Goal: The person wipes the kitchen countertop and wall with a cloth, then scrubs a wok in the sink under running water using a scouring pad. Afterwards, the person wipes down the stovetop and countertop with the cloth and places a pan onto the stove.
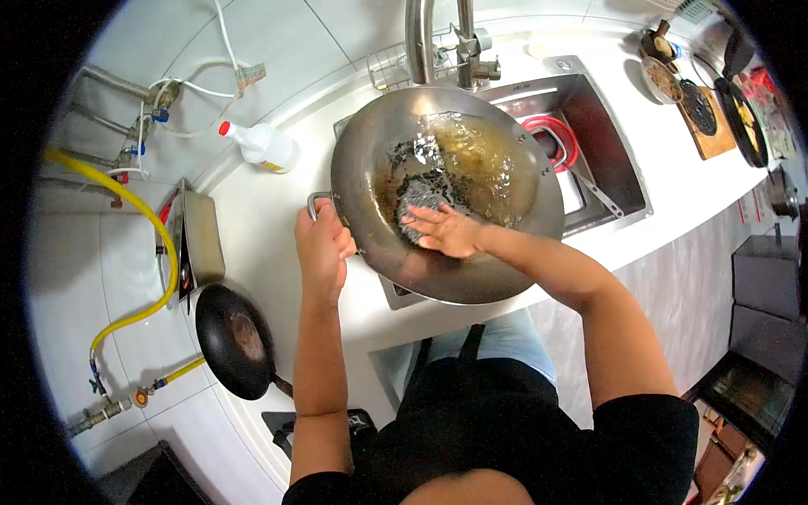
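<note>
A large metal wok sits over the sink, with murky yellowish water and dark bits in it. My left hand is closed around the wok's loop handle on the left. Inside the wok, my right hand holds a grey steel wool scrubber against the metal, fingers over its top. The scrubber lies at the left edge of the water. Part of it is hidden under my fingers.
The faucet stands behind the wok. A red-rimmed strainer lies in the right sink basin. Left are a white bottle with a red cap and a black frying pan. A bowl and cutting board stand far right.
</note>
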{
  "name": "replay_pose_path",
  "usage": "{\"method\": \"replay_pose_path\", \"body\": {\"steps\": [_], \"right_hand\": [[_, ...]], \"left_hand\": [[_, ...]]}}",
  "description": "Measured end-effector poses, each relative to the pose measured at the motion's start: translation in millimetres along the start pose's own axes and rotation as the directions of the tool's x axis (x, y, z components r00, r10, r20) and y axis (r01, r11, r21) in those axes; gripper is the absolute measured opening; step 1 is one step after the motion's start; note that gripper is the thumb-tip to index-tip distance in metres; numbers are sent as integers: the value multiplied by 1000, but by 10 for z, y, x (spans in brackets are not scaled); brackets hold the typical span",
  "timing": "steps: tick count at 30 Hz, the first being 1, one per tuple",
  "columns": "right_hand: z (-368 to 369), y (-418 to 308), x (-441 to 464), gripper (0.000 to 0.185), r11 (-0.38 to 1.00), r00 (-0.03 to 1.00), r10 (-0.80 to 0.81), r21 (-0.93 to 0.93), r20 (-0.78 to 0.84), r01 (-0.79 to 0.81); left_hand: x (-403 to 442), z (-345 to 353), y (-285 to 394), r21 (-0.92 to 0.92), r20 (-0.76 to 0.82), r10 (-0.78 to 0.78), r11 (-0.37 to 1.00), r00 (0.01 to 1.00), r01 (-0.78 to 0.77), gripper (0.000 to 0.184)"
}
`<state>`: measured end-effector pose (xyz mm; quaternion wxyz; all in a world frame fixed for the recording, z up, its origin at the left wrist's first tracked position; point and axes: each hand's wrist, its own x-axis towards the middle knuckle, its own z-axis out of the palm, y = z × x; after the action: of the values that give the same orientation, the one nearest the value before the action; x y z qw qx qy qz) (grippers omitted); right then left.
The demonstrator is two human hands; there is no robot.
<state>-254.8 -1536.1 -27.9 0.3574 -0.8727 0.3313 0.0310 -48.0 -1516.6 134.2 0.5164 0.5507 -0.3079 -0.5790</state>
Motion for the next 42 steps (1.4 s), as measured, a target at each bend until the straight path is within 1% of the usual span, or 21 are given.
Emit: {"method": "replay_pose_path", "body": {"steps": [3,5,8,11,12,15,18,20,21,22,25,26,27,29,31,33,34,35,36,39,42], "right_hand": [[45,236,-100,54,988,991,136,-73,15,-134],[95,306,-283,54,983,981,185,-17,66,-184],[144,243,-685,55,994,971,87,49,222,-100],[-108,130,-1134,55,983,923,78,127,376,-135],[-158,200,-1235,53,982,915,104,108,390,-158],[-311,566,-1365,50,973,889,225,-136,399,-186],[-469,873,-1344,49,870,886,380,-429,265,-245],[-487,1134,-1256,50,740,902,401,-635,157,-219],[-491,1303,-1216,51,657,913,398,-724,94,-211],[-528,1466,-1244,44,645,978,200,-743,-62,-179],[-720,1836,-1141,32,537,952,212,-788,-221,-302],[-811,1939,-1191,23,543,932,80,-768,-354,-339],[-853,2140,-1226,25,546,892,28,-741,-450,-391],[-1043,2238,-1317,27,607,830,159,-610,-535,-510],[-1151,2333,-1371,31,629,807,240,-546,-540,-553],[-1083,2480,-1274,37,836,785,355,-203,-508,-509],[-998,2553,-1222,40,882,782,410,-13,-469,-470],[-896,2610,-1174,44,887,784,460,181,-417,-425],[-787,2567,-1130,53,876,765,464,361,-447,-320],[-755,2590,-1031,56,664,663,665,677,-344,-316],[-790,2527,-994,59,638,756,603,723,-254,-266]], "left_hand": [[-2,-36,2,-24,5,-21,1000,1000,21,9],[-4,-21,5,-39,-8,-33,999,999,33,10],[-30,30,46,-54,-31,-43,998,999,42,14],[-46,46,50,-94,-15,-54,994,998,52,14],[-28,15,44,-114,6,-54,992,999,54,14],[-26,41,51,-125,2,-44,991,999,44,12],[-53,97,81,-122,-21,-28,992,999,25,13],[-80,163,132,-111,-51,-45,993,998,39,14],[-77,193,160,-83,-68,-44,996,997,39,13],[-86,218,184,-57,-88,-48,997,995,43,12],[-143,394,245,13,-190,-52,998,980,56,14],[-145,423,262,29,-209,-41,998,977,48,14],[-159,480,276,48,-228,-32,998,973,44,14],[-184,655,310,127,-294,-3,991,956,42,19],[-195,709,320,181,-325,29,983,945,32,19],[-208,709,334,155,-350,14,987,937,43,19],[-211,698,330,149,-347,14,988,938,40,19],[-214,705,332,142,-341,12,989,940,39,19],[-214,742,341,123,-370,4,991,929,45,19],[-234,803,367,146,-362,27,989,932,27,18],[-258,833,449,136,-379,33,991,925,20,19]]}}
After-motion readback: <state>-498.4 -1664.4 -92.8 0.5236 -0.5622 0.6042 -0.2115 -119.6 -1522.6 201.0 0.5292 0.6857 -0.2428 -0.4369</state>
